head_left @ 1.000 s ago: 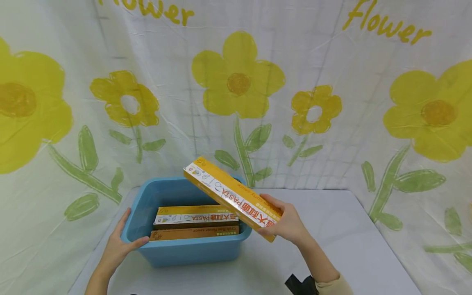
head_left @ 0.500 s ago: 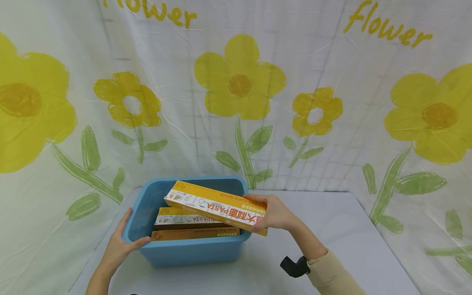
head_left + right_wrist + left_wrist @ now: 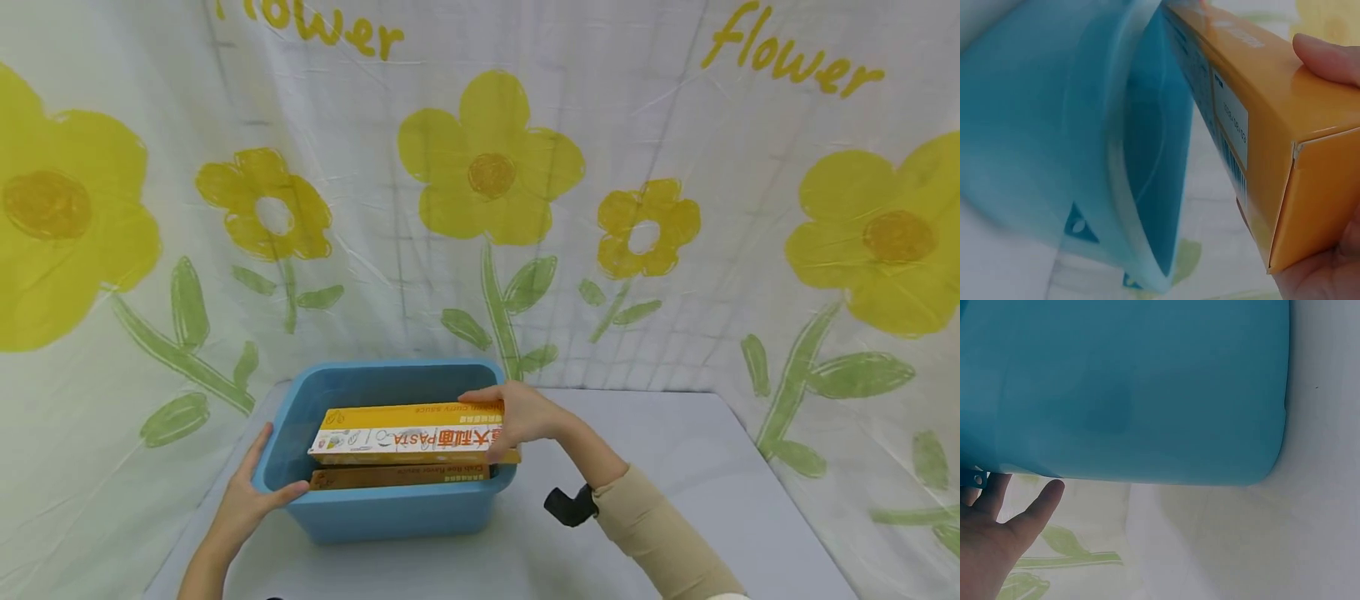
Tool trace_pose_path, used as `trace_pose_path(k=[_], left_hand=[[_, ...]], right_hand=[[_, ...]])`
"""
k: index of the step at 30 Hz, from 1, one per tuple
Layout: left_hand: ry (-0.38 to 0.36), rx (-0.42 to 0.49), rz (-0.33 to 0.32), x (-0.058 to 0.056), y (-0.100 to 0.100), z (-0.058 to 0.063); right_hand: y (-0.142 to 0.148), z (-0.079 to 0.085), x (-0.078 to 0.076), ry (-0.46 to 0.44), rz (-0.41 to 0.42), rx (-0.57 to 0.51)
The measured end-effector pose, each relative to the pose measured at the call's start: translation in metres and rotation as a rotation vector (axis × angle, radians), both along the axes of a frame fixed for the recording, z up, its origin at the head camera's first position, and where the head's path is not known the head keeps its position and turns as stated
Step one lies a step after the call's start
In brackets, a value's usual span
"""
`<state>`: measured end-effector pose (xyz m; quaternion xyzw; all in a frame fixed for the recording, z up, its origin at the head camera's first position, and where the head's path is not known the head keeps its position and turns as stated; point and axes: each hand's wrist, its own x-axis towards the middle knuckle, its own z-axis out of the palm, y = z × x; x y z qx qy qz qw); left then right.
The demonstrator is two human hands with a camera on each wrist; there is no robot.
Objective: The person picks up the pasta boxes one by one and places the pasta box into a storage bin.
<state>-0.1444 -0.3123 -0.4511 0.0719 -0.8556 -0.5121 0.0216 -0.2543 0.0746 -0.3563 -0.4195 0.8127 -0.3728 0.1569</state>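
Observation:
A blue plastic bin stands on the table; its side fills much of the left wrist view. My left hand rests against the bin's near left corner, thumb and forefinger spread straight along the rim. My right hand grips the right end of a long yellow and white pasta box, thumb on one side and fingers on the other. This box lies almost level over the bin's opening, its right end by the right rim. Nearer the front wall, a brown-orange pasta box lies inside. Another pasta box is hidden beneath the held one.
A white-covered table extends to the right of the bin. Behind it hangs a white curtain with yellow flowers. A black strap-like piece sits by the right sleeve.
My right hand has brought the tilted pasta box left and down into the bin's opening, levelling it over another box. My left hand has stayed at the bin's corner.

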Motion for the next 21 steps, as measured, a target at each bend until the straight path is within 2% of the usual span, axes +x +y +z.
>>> trace_pose_path(k=[7,13,16,21], left_hand=[[0.030,0.010,-0.011,0.001,-0.001,-0.001],[0.022,0.012,-0.011,0.000,0.000,-0.002],[0.010,0.006,-0.001,0.000,0.000,-0.002],[0.011,0.017,0.006,0.001,0.000,-0.001]], right_hand=[[-0.026,-0.003,-0.007,-0.012,0.055,0.074],[-0.042,-0.011,-0.012,-0.006,0.070,0.166],[-0.049,-0.010,-0.013,-0.011,0.083,0.199],[-0.062,-0.005,-0.015,0.033,0.118,0.282]])
